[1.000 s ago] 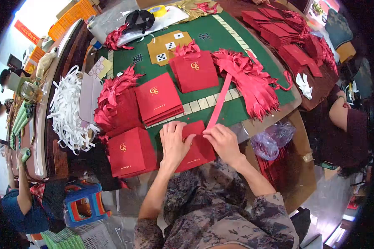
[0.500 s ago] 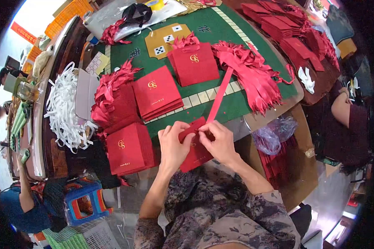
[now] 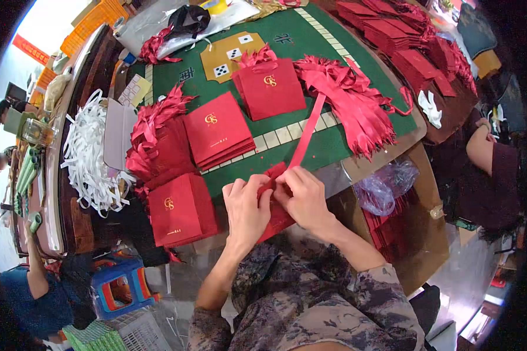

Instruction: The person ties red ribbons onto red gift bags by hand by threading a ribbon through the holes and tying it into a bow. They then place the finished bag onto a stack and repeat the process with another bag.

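Note:
In front of my lap is a small red paper bag [image 3: 278, 219], its upper edge hidden by my fingers. My left hand [image 3: 245, 205] is closed on the bag's top from the left. From the right, my right hand [image 3: 306, 199] pinches a red ribbon [image 3: 308, 130] against the same edge; the fingertips hide where ribbon and bag meet. That ribbon runs up to a thick bundle of red ribbons [image 3: 360, 111] on the green mat. Flat red bags with gold lettering [image 3: 219, 131] lie stacked beyond my left hand.
More red bags [image 3: 173, 212] stand at the table's left front. Another ribboned group [image 3: 272, 90] lies farther back. White paper strips [image 3: 93, 155] fill a box at left. Red bags [image 3: 386, 38] cover a brown surface at right. Other people sit at both sides, one in a dark sleeve [image 3: 492, 187].
My right hand has shifted slightly left and up, closer to my left hand, with its fingers curled more over the bag's edge. The whole view has shifted slightly.

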`<act>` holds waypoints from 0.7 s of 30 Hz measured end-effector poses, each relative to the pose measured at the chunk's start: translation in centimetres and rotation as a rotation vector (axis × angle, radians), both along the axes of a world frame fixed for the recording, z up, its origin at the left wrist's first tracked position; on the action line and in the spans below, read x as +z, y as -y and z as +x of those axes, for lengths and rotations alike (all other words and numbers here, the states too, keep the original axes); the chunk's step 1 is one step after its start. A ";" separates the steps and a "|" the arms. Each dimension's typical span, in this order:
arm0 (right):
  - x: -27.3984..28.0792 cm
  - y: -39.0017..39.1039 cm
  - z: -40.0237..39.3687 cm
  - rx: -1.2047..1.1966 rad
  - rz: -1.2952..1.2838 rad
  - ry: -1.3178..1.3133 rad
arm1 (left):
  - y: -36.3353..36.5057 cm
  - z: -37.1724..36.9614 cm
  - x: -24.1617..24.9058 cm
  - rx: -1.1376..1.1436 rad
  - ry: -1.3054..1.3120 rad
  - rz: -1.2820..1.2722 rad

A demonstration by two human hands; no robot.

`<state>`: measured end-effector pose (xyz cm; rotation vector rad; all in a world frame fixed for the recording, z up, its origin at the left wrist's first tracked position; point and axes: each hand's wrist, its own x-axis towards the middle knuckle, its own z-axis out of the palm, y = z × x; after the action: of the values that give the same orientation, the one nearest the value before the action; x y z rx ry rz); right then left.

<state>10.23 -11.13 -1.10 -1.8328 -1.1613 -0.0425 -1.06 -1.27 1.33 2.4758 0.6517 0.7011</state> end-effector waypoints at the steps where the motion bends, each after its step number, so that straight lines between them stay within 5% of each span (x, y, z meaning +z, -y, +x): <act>1: 0.0 0.0 0.0 -0.001 -0.001 0.000 | -0.1 0.0 0.0 -0.001 0.000 -0.001; 9: -0.3 -0.3 0.1 -0.013 0.040 -0.036 | -0.8 0.0 -0.9 -0.026 -0.025 -0.389; 15: 0.0 0.0 -0.3 -0.022 0.039 -0.245 | -1.7 -0.4 -1.2 -0.085 -0.015 -0.417; 21: -0.6 -0.4 0.4 0.041 -0.020 -0.046 | -1.3 0.2 -1.3 -0.087 -0.023 -0.385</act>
<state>10.67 -10.74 -1.66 -1.8173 -1.1703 0.0346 -0.91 0.05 0.03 2.1441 0.6176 0.4640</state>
